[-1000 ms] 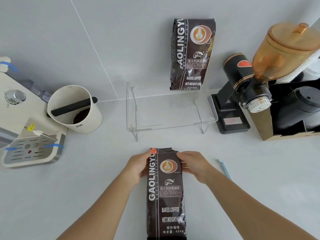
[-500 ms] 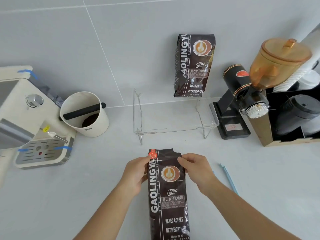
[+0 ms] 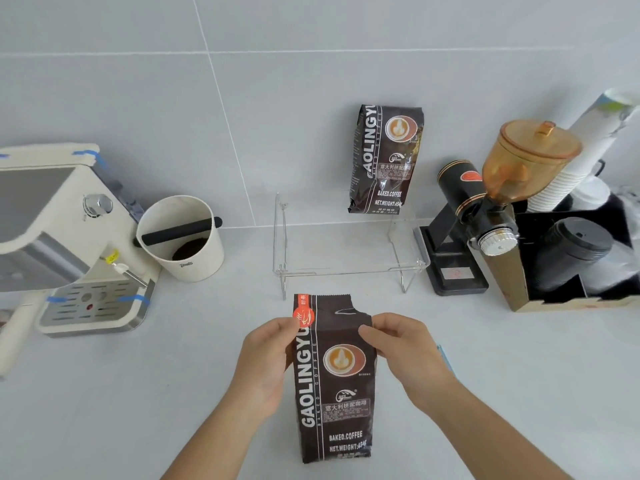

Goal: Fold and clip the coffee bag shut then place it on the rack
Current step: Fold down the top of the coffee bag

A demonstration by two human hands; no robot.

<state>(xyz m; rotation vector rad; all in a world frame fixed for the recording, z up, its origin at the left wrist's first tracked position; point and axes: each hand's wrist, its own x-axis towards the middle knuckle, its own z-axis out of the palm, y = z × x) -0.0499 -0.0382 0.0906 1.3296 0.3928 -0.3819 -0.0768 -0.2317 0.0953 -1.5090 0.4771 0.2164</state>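
While the coffee bag (image 3: 334, 379) stands low in the frame's centre, my left hand (image 3: 266, 362) and right hand (image 3: 403, 351) pinch its upper edges, fingers clamped on it; above sits the clear rack (image 3: 346, 268), a second bag (image 3: 384, 161) on its upper right

2 bare forearms reaching forward, left hand (image 3: 266, 362) and right hand (image 3: 401, 348) each in a thumb-and-finger pinch grip

espresso machine (image 3: 59, 237) | knock box (image 3: 181, 237) | grinder (image 3: 485, 209) | cup stack (image 3: 581, 157)
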